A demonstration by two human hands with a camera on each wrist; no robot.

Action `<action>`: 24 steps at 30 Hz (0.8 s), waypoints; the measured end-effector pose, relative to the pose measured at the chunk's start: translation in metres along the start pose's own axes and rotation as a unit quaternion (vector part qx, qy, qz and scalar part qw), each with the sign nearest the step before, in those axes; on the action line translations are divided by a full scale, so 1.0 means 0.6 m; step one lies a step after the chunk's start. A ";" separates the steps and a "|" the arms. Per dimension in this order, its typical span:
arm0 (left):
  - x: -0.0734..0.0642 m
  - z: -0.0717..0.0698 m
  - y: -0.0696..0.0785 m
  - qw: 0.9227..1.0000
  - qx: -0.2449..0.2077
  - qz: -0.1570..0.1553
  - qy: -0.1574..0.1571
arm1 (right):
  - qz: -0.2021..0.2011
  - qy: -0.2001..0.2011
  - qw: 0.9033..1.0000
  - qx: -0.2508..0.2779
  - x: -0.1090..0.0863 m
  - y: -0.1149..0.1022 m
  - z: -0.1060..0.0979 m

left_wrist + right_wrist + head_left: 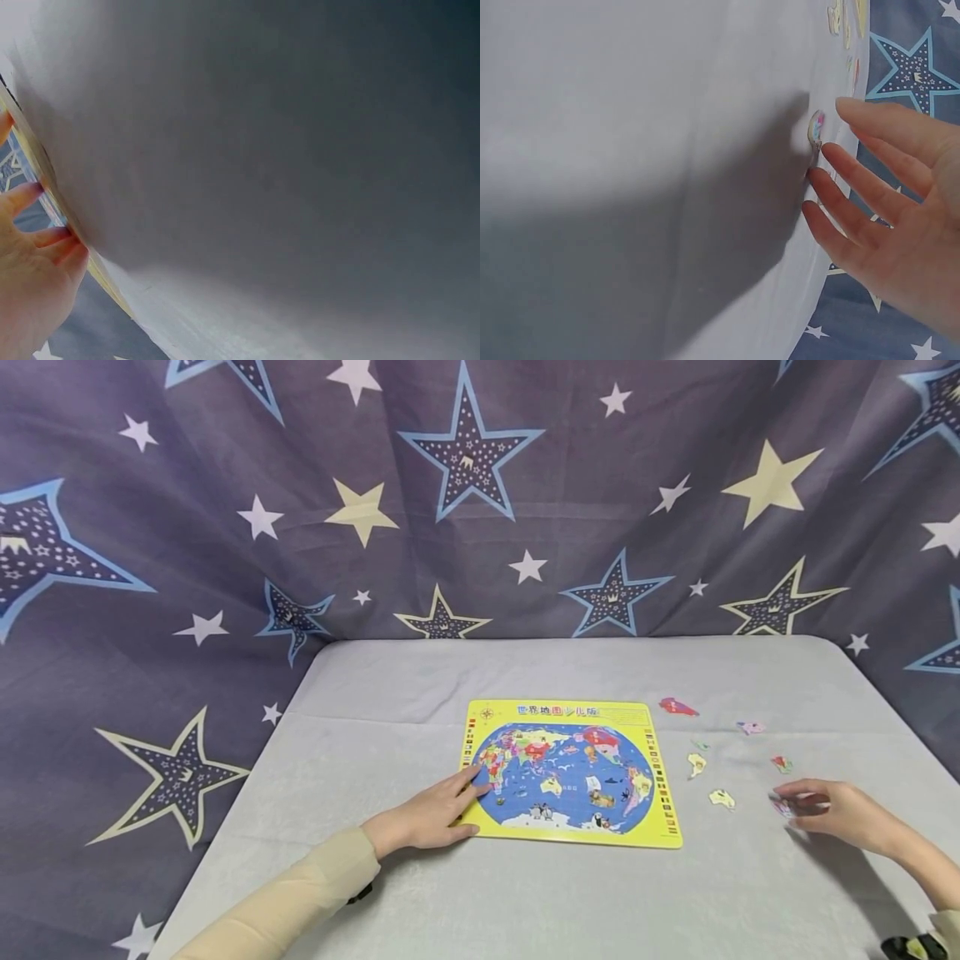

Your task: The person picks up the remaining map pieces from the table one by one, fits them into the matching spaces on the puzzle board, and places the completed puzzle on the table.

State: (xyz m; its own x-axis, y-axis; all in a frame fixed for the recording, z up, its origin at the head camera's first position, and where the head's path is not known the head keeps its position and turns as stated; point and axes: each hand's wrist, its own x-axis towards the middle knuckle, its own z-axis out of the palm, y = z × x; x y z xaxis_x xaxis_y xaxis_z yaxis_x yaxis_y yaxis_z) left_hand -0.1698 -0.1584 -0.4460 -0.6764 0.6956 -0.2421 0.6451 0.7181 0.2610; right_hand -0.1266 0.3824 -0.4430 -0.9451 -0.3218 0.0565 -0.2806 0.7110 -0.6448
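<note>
A world map puzzle board with a yellow border lies flat on the table. My left hand rests on its left edge, fingers stretched over the map and thumb near the lower left corner. In the left wrist view the fingertips of that hand touch the board's edge. My right hand is over a small pink and purple puzzle piece, partly hidden by its fingers. The right wrist view shows a gap between thumb and fingers of this hand, with the puzzle piece lying by the fingertips.
Several other puzzle pieces lie right of the board: a red one, a pink and purple one, a red and green one, and pale yellow ones. A star-patterned dark curtain hangs behind the grey table.
</note>
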 end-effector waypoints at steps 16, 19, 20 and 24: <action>-0.001 -0.002 0.002 1.000 -0.001 0.002 -0.001 | 0.071 -0.023 0.996 -0.051 0.009 0.004 0.004; -0.001 -0.002 0.002 1.000 0.001 0.000 -0.002 | 0.073 -0.019 0.996 -0.057 0.011 0.005 0.006; -0.001 -0.002 0.002 1.000 0.001 0.000 -0.002 | 0.072 -0.016 0.995 -0.061 0.011 0.005 0.007; -0.001 -0.002 0.003 1.000 0.001 -0.002 -0.004 | 0.073 -0.009 0.995 -0.067 0.011 0.005 0.008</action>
State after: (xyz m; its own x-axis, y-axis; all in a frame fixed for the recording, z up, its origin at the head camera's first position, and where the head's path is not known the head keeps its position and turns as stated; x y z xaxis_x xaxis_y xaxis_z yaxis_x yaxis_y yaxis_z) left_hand -0.1684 -0.1577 -0.4440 -0.6759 0.6933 -0.2499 0.6433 0.7205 0.2590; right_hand -0.1331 0.3792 -0.4484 -0.9747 -0.2187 -0.0453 -0.1608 0.8279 -0.5373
